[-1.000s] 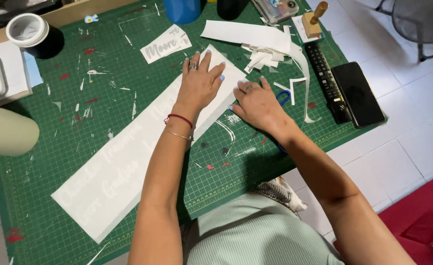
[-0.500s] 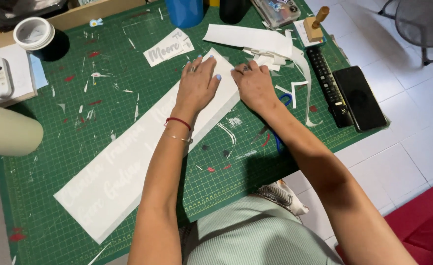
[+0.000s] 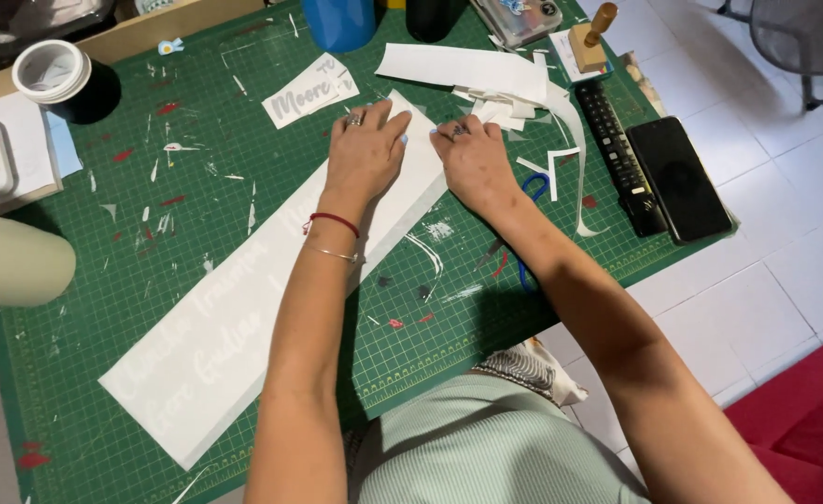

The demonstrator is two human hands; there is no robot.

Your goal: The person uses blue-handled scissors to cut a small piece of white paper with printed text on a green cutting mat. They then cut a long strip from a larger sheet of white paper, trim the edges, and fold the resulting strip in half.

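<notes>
Two hands flat, fingers spread, left hand (image 3: 365,154) and right hand (image 3: 474,161) pressing one long white vinyl strip (image 3: 243,308), one green cutting mat (image 3: 150,215)

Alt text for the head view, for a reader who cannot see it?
Two bare hands press the far end of a long white vinyl strip on a green cutting mat: left hand flat on it, right hand at its corner beside white scraps.

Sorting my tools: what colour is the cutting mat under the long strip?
Green with a light grid, the cutting mat shows best in the head view.
</notes>
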